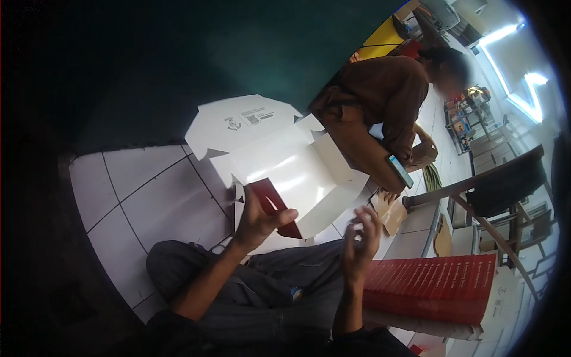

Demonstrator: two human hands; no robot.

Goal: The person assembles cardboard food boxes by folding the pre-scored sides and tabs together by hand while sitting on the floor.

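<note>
A white cardboard box (285,160) lies partly folded in front of me, its big lid flap leaning back and side walls raised. My left hand (257,221) grips the dark red outer flap at the box's near side, thumb over its face and fingers behind it. My right hand (361,238) is raised just right of the box, apart from it. Its fingers are bent, loosely apart and slightly blurred, with no clear object in them. Beside my right forearm lies a thick stack of red flat cartons (431,288).
I sit on white floor tiles (148,196). At the right, a person in brown (380,89) sits close by, with a phone (399,171) on the leg and a hand near brown cardboard (389,214). A wooden frame (476,178) stands behind. A dark green surface (208,53) lies beyond the box.
</note>
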